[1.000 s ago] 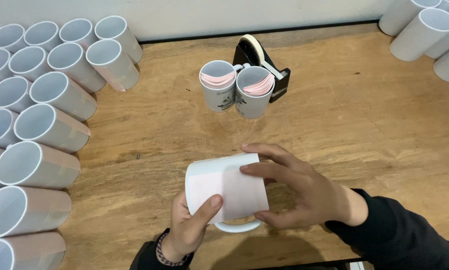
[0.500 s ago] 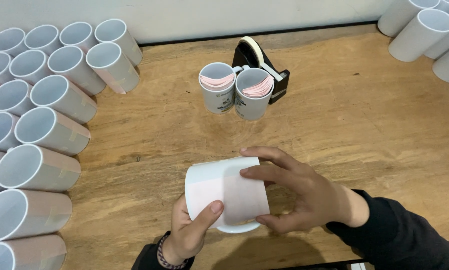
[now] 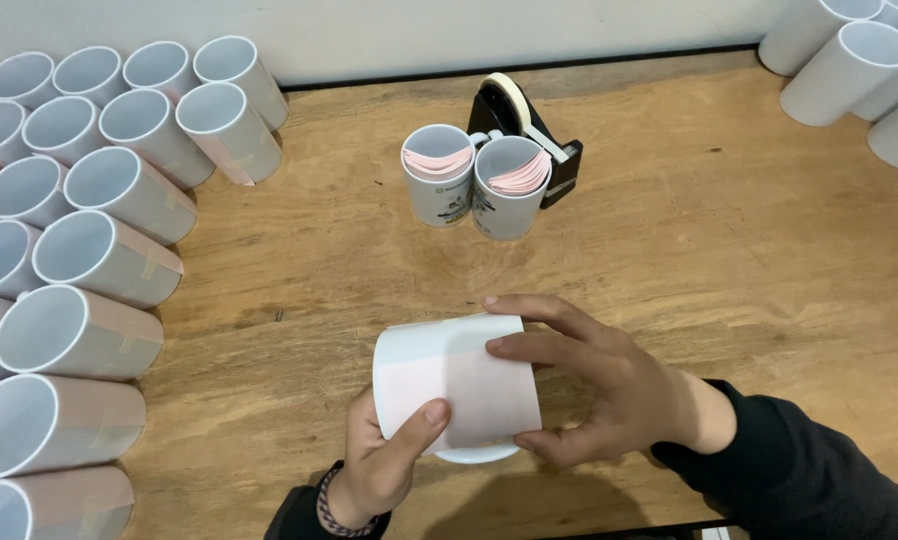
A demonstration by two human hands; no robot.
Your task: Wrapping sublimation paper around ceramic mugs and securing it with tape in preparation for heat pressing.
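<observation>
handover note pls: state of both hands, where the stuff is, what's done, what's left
Left hand: grips the white mug from below, thumb pressing the pale pink sheet against it.
Right hand: fingers spread over the sheet, holding it wrapped round the mug.
On the wooden table: tape dispenser behind two mugs of pink sheets; wrapped mugs lying in rows at left; more mugs top right.
Done: sheet around mug.
Left: no tape visible on it yet.

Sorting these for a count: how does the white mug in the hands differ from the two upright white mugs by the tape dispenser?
The white mug in the hands lies tilted with a pale pink sheet wrapped round it; the two upright white mugs stand on the wooden table. The held mug's wrap is outside; theirs hold pink sheets inside. All are white ceramic.
</observation>
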